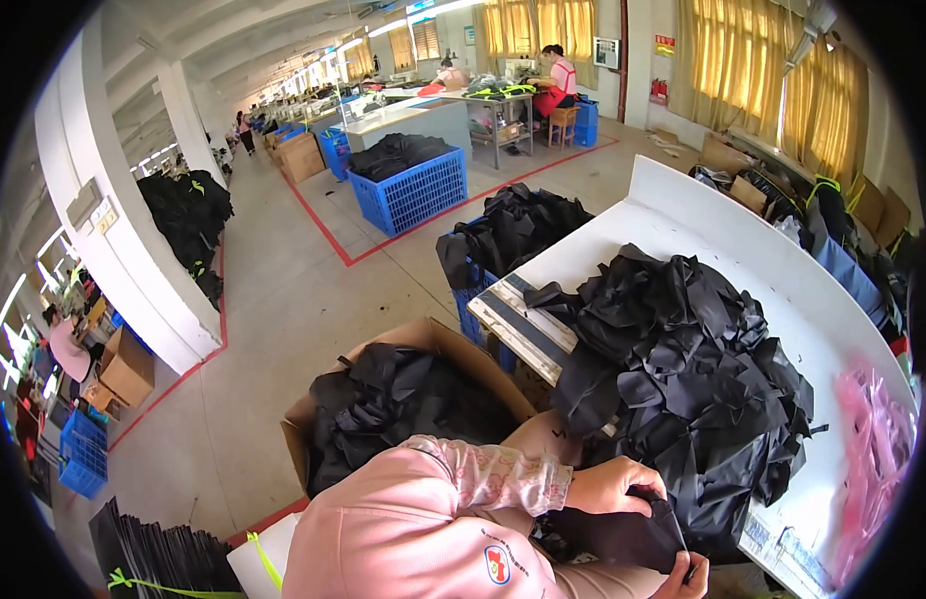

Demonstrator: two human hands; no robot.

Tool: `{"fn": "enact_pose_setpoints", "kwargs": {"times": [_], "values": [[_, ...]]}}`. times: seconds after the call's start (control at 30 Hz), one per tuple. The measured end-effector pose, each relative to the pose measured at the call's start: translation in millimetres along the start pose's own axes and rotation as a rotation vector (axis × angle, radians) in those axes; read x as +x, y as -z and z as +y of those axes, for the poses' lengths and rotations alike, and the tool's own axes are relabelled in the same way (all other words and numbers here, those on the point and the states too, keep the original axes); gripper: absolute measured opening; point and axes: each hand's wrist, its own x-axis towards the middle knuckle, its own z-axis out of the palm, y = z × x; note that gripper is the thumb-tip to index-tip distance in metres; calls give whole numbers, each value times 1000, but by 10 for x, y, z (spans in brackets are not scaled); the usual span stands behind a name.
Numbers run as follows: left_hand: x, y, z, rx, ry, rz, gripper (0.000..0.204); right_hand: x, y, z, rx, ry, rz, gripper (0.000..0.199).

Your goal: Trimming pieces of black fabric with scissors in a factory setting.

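A dark black fabric piece [617,537] is stretched between my two hands in front of my body. My left hand [615,486] comes out of a pink patterned cuff and grips its upper edge, fingers closed. Lower down, my right hand [686,577] pinches the near corner, fingers closed and partly cut off by the dark rim. A thin pale line shows along the fabric's right edge; I cannot tell what it is. Just beyond my hands, a large heap of black fabric pieces [692,369] spreads over the white table [598,240].
A cardboard box [463,357] of black fabric stands left of the table. Blue crates [408,195] hold more black cloth. Pink plastic [872,429] lies at the table's right. Stacked black pieces [163,554] sit lower left. A white pillar [133,220] rises left; a person [561,75] works farther back.
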Motion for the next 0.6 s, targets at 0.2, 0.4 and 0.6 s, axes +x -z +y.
{"fn": "enact_pose_setpoints", "kwargs": {"times": [0.2,0.4,0.6], "values": [[36,26,-92,6,-2,18,23,132,-107,-258,-28,257,265,30],[53,-119,-59,54,-157,-45,21,1,-290,-490,99,263,-46,40],[21,-185,-90,63,-197,-46,18,4,-422,-574,5,134,-84,10]]}}
